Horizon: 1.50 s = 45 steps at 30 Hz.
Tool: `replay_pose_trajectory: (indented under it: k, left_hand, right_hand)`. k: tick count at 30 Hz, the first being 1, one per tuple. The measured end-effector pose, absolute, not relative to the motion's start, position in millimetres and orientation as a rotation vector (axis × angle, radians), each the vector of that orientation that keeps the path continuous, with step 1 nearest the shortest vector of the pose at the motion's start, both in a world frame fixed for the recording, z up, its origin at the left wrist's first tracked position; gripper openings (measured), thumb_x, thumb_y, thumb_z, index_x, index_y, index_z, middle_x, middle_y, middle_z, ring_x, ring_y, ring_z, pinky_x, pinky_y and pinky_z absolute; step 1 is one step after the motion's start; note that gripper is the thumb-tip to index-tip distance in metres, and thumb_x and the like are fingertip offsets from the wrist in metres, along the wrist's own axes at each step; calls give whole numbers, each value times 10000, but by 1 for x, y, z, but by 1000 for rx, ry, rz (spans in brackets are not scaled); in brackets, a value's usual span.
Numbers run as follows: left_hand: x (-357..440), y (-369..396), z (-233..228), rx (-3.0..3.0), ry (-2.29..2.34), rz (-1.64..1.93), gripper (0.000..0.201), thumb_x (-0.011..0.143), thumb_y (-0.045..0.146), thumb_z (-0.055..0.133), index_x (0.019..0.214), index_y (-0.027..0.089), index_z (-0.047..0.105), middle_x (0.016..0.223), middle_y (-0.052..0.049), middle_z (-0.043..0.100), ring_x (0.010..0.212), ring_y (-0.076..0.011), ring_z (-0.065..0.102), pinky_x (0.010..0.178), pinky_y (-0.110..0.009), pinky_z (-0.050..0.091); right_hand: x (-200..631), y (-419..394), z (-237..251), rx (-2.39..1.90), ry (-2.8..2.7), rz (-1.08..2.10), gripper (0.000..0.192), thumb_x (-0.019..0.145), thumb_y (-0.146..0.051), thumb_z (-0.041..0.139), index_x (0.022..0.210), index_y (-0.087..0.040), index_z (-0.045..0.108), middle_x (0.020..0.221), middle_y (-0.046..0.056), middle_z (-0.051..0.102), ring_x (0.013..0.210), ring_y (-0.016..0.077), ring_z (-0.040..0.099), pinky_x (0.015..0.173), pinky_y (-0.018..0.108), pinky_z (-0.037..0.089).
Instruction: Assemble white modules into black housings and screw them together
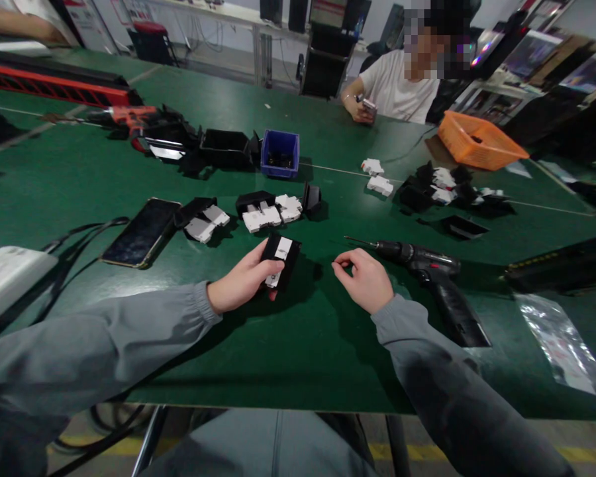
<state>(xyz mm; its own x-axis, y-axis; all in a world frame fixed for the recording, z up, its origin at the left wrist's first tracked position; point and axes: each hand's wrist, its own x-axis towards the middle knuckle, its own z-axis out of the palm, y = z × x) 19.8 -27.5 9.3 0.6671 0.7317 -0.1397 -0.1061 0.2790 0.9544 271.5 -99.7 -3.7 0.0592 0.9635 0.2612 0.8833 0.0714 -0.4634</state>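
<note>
Black housing with a white insert (280, 260), held tilted just above the green table (288, 344), near its front edge and roughly midway between both arms. Gripped by the left hand (241, 281), fingers (272, 267) wrapped round its near side, thumb along the left edge. Right hand (362, 278) just to the right, apart from the housing, resting on the table with fingers curled in and thumb meeting forefinger in a pinch; whether anything tiny sits in that pinch, cannot tell. Both arms in grey sleeves.

Just beyond the right hand, a black cordless screwdriver (427, 275) lying on its side, bit pointing left. Behind the housing, a cluster of black and white parts (273, 209); left of those, two more parts (203, 222) beside a dark phone (142, 232) lying flat. Further back, a blue bin (279, 153) next to black housings (226, 147). To the right, another heap of parts (447, 189) and an orange basket (479, 140). At the far side, a seated person in a white shirt (397, 86), hands holding a phone. Clear plastic bag (559, 344) at the right front.
</note>
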Motion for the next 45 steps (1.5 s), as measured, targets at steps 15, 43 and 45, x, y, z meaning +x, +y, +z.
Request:
replay_pose_trajectory:
  k: [15, 43, 45]
  left_hand:
    - [18, -26, 6, 1232, 632, 589, 467, 828, 297, 608, 1256, 183, 458, 792, 0, 546, 567, -120, 558, 422, -225, 496]
    - [15, -26, 7, 1285, 608, 533, 546, 841, 311, 622, 1325, 177, 410, 838, -5, 564, 537, -89, 554, 425, -202, 484]
    - [15, -26, 7, 1293, 611, 525, 537, 846, 310, 617, 1323, 179, 408, 834, -2, 557, 530, -86, 552, 423, -199, 487]
  right_hand:
    - [272, -98, -5, -1691, -1760, 359, 165, 925, -332, 580, 883, -191, 655, 829, 37, 625, 566, 120, 486, 564, 299, 409]
    - [283, -92, 4, -1397, -712, 1084, 272, 696, -377, 760, 801, -212, 572, 738, -9, 601, 513, 85, 472, 443, 230, 349]
    - [284, -91, 7, -1364, -573, 1137, 262, 677, -346, 758, 773, -213, 554, 722, -13, 579, 552, 97, 505, 481, 236, 406]
